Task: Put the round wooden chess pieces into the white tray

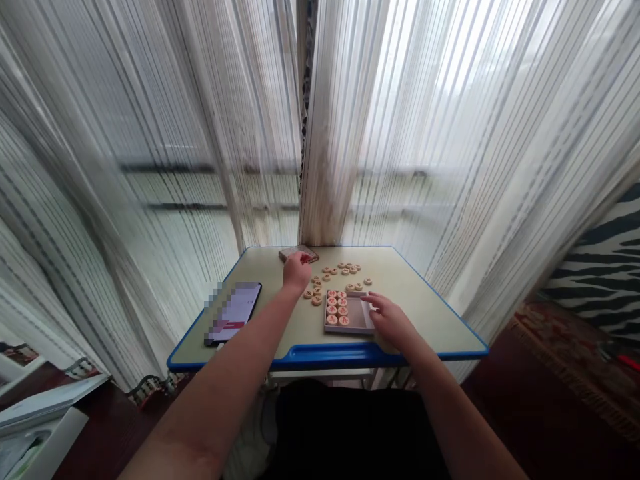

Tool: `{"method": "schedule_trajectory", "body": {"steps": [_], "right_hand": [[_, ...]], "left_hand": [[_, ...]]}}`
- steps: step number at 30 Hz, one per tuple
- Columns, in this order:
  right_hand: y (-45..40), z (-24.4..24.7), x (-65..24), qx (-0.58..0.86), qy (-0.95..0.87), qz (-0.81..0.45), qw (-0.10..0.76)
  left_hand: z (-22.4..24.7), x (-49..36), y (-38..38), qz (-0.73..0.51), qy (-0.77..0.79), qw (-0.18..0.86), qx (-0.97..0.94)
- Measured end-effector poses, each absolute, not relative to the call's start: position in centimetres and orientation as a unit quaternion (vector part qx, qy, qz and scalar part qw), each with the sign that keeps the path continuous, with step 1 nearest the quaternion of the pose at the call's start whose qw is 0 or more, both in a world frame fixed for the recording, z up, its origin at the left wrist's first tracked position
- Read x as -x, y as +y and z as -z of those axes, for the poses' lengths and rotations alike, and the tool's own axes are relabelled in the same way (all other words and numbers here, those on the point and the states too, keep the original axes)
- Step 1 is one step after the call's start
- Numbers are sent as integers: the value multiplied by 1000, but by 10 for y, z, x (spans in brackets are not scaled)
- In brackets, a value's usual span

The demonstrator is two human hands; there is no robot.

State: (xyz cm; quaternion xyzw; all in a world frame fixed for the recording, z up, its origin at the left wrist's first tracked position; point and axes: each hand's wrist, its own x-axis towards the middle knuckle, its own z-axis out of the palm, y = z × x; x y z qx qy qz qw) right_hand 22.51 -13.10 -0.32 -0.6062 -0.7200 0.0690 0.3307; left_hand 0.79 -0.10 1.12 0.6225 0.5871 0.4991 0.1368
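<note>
At the near side of the table is a shallow open box. Its left part holds two columns of Chinese chess pieces with red characters; the right part shows bare bottom. My right hand lies at the box's right edge, fingers stretched out over it. Farther back, my left hand is closed, fingertips together, just in front of a patterned box lid. Whatever those fingers pinch, if anything, is hidden. Loose chess pieces lie to the right of my left hand, with several more behind the box.
A phone with a lit screen lies on the left of the blue-edged table. Sheer striped curtains hang behind it. Zebra-striped fabric is at the right, and a white box stands low at the left.
</note>
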Motion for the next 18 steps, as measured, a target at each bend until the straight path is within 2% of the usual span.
{"method": "schedule_trajectory", "body": {"steps": [8, 13, 18], "right_hand": [[-38, -38, -244, 617, -742, -41, 259], [21, -11, -253, 619, -738, -60, 261], [32, 12, -266, 601, -742, -57, 290]], "left_hand": [[3, -15, 16, -530, 517, 98, -665], [9, -14, 14, -462, 518, 73, -716], [11, -16, 18, -384, 534, 82, -749]]}}
